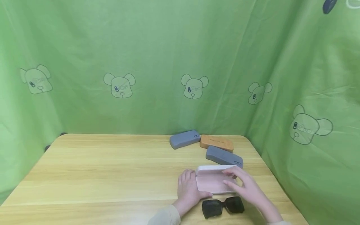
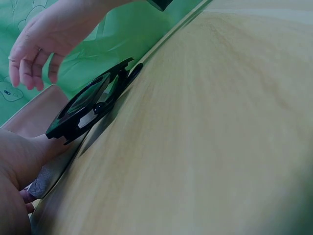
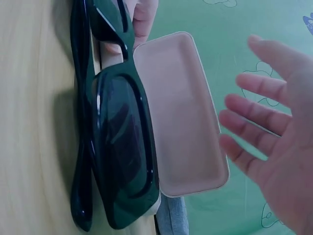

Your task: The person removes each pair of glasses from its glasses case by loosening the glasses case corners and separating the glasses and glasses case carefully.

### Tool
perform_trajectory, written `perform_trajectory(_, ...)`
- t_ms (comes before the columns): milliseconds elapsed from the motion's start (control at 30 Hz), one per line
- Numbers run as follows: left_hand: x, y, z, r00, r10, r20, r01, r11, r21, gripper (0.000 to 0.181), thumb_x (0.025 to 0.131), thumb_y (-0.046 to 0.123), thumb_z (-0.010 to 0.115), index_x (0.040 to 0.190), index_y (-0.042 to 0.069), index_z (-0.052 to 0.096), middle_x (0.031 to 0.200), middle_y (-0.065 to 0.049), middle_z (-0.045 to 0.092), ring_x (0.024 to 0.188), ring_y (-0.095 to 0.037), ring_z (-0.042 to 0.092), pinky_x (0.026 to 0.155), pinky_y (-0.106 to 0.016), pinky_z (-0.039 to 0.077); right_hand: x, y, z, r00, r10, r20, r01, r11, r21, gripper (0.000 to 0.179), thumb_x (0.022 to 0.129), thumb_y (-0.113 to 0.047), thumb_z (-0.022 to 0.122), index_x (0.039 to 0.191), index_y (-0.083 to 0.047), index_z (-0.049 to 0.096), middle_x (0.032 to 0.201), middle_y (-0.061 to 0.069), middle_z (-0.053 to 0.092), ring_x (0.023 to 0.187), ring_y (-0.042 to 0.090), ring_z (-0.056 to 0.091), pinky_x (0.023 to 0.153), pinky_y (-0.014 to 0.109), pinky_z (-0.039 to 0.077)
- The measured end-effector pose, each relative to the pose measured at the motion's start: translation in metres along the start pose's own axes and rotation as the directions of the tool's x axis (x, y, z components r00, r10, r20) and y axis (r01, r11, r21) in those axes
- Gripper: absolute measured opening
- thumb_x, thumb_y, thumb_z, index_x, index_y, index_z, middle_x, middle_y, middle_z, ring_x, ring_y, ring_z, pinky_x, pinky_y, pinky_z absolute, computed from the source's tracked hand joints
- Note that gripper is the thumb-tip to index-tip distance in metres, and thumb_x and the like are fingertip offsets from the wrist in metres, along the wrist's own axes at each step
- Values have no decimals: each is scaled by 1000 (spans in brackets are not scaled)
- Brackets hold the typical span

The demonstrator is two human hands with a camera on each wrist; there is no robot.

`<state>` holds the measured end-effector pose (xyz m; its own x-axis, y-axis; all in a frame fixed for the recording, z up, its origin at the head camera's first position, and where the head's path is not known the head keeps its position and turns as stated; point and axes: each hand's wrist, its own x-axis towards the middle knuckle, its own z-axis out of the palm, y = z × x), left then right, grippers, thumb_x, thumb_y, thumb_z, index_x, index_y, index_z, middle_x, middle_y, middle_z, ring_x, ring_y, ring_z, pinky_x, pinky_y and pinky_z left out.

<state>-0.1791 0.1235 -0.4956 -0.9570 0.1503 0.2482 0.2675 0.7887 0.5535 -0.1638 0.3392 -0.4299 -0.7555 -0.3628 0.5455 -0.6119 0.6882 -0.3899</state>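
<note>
A glasses case [image 1: 212, 185] with a white outside and pink lining stands open on the table, its lid raised at the back. My left hand [image 1: 187, 188] holds the case's left end, thumb along the near edge and fingers toward the back. Over the right part of the case hovers my right hand [image 1: 245, 183], fingers spread and nothing in them. The right wrist view shows that hand's fingers beside the upright pink lid [image 3: 181, 117]. Black sunglasses [image 1: 212, 208] with dark lenses lie just in front of the case, nearer to me than both hands.
Behind the open case lie a grey glasses case [image 1: 224, 156], an orange case [image 1: 216, 143] and another grey-blue case [image 1: 184, 140], all closed. The wooden table [image 1: 98, 175] ends at a green curtain [image 1: 157, 109] at the back and right.
</note>
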Motion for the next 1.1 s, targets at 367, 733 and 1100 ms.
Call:
perform_trajectory(367, 1, 0, 7, 1000, -12, 2, 12, 1000, 10, 98, 55, 66, 83, 126, 5, 55, 126, -4, 54, 126, -24, 46, 113, -43, 35, 13, 15, -1, 991, 57, -120, -55, 998, 22, 37, 75, -1, 78, 109, -12, 69, 104, 4, 70, 95, 0, 59, 85, 7, 46)
perform_trajectory(733, -1, 1, 3, 1000, 2, 0, -1, 1000, 23, 97, 55, 66, 83, 125, 5, 55, 125, -4, 54, 125, -23, 47, 111, -42, 37, 26, 38, 7, 976, 220, 0, -219, 976, 12, 24, 88, -19, 71, 112, -14, 69, 111, 2, 70, 102, -1, 58, 88, 22, 54)
perform_trajectory(1100, 0, -1, 2, 1000, -7, 4, 7, 1000, 24, 97, 55, 65, 84, 125, 5, 55, 126, -4, 54, 126, -24, 46, 112, -43, 36, 24, 52, 12, 947, 316, 62, -316, 949, -7, 29, 90, -28, 69, 116, -14, 67, 112, 2, 70, 104, 10, 59, 87, 21, 51)
